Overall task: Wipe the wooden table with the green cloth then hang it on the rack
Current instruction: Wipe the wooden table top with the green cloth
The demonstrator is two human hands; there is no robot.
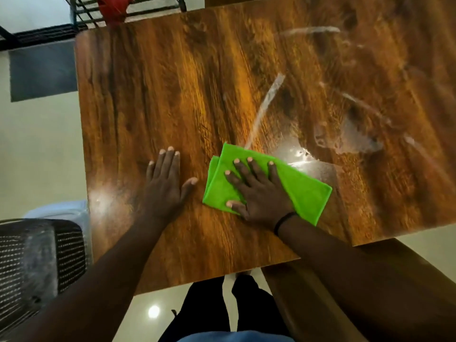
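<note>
A folded green cloth (303,188) lies flat on the wooden table (172,95), near its front edge. My right hand (256,191) presses down on the cloth with the fingers spread, covering its left half. My left hand (165,183) rests flat on the bare wood just left of the cloth, palm down, holding nothing. Wet streaks and a glossy patch (296,154) show on the tabletop beyond and to the right of the cloth. A dark metal rack (81,13) stands past the table's far left corner, only partly in frame.
A red cloth (113,8) hangs on the rack. A black mesh chair (37,262) stands left of the table's near corner, with a pale container (61,209) behind it. A grey mat (42,72) lies on the floor at the left. A second wooden surface (283,287) sits below the table's front edge.
</note>
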